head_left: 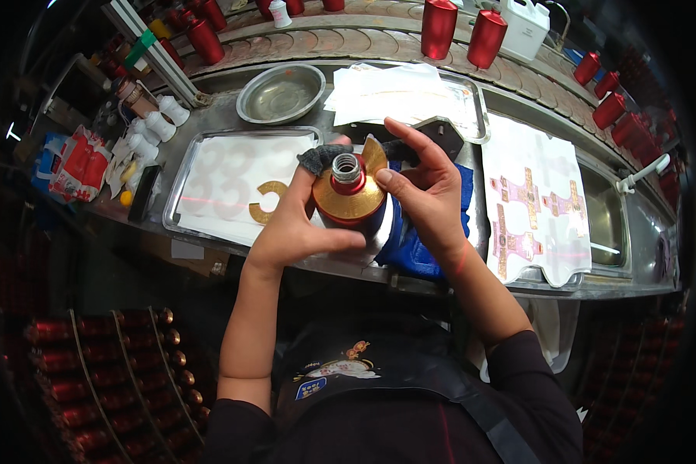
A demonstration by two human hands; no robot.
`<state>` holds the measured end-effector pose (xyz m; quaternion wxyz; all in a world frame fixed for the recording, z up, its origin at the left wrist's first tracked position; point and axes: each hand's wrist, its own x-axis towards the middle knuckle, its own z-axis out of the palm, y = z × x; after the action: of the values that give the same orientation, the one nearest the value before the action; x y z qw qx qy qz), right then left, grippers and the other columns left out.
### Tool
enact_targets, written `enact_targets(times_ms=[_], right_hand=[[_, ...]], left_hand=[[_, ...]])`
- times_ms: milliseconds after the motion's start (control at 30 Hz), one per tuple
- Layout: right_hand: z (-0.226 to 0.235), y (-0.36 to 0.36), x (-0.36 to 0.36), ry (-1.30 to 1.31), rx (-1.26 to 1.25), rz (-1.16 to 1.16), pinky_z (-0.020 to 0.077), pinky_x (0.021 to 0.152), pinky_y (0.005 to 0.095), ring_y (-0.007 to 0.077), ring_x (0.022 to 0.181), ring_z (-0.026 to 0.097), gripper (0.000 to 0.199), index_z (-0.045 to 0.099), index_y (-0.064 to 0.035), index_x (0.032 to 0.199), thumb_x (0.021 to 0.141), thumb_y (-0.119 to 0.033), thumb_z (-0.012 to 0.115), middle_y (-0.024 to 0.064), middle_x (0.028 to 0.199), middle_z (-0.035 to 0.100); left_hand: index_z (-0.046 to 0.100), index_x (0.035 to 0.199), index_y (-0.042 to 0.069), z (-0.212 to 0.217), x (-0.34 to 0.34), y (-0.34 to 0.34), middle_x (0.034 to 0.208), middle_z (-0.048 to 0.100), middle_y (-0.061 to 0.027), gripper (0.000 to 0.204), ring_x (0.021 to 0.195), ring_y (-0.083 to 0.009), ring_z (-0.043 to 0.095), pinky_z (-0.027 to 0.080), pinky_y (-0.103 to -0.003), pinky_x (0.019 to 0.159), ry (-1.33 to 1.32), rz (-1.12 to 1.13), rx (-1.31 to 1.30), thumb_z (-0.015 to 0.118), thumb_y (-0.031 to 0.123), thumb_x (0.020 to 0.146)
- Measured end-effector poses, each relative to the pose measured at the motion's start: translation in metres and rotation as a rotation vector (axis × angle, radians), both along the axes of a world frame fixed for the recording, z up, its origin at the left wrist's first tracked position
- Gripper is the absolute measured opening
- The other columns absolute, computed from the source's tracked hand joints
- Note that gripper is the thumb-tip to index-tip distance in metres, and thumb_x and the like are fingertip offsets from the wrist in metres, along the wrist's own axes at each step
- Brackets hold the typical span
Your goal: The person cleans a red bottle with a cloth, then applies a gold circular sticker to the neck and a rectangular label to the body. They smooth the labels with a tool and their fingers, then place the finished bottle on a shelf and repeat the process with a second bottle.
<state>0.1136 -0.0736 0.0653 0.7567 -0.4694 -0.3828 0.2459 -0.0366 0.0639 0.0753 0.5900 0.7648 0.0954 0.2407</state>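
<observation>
A red bottle with a bare threaded neck stands upright between my hands, in the middle of the head view. My left hand curves round its left side, thumb across the front, with dark grey wrapping on a finger. A curved gold decal covers the bottle's shoulder, and one end sticks up beside the neck. On that raised end is the thumb of my right hand, whose index finger stretches upward; another wrapped finger is partly hidden behind. Left of the bottle, a similar gold decal lies on white sheets.
A metal tray holds the white sheets. Behind it sits a metal bowl. A blue cloth lies under my right hand. Patterned decals on white paper are to the right, by a sink. Red bottles line the conveyor behind.
</observation>
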Motion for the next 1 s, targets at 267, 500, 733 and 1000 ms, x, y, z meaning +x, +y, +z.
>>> enact_targets(times_ms=[267,500,733,1000], right_hand=[[0.003,-0.005,-0.004,0.080,-0.021,0.018,0.0560,0.084,0.0225,0.0099,0.097,0.068,0.062,0.047,0.0021,0.145,0.088,0.003,0.070,0.0118,0.144,0.054],[0.007,-0.010,-0.010,0.066,-0.104,-0.015,0.0460,0.063,0.0144,-0.0011,0.071,0.056,0.066,0.046,-0.0001,0.146,0.085,0.002,0.072,0.0087,0.143,0.055],[0.014,-0.008,-0.016,0.011,-0.091,-0.041,0.0385,0.055,0.0130,-0.0043,0.066,0.048,0.065,0.050,-0.0031,0.144,0.084,0.001,0.074,0.0025,0.133,0.055],[0.012,-0.008,-0.010,0.075,-0.103,0.022,0.0553,0.077,0.0194,0.0074,0.089,0.068,0.067,0.042,0.0024,0.147,0.087,0.003,0.070,0.0117,0.147,0.050]], left_hand=[[0.044,0.142,0.006,0.006,-0.002,0.003,0.136,0.056,-0.0082,0.097,0.130,-0.0202,0.052,0.038,-0.036,0.112,-0.041,-0.120,-0.132,0.096,0.016,0.062],[0.044,0.143,0.005,0.002,0.001,-0.001,0.137,0.056,-0.0084,0.090,0.128,-0.0199,0.054,0.042,-0.036,0.110,0.001,-0.116,-0.319,0.093,0.014,0.068],[0.049,0.141,0.001,0.011,0.006,-0.013,0.138,0.057,-0.0116,0.064,0.126,-0.0208,0.056,0.041,-0.036,0.109,0.030,-0.014,-0.398,0.074,0.019,0.086],[0.055,0.126,0.003,0.019,0.012,-0.034,0.117,0.064,-0.0062,0.044,0.109,-0.0139,0.062,0.051,-0.030,0.095,-0.015,0.160,-0.227,0.075,0.017,0.088]])
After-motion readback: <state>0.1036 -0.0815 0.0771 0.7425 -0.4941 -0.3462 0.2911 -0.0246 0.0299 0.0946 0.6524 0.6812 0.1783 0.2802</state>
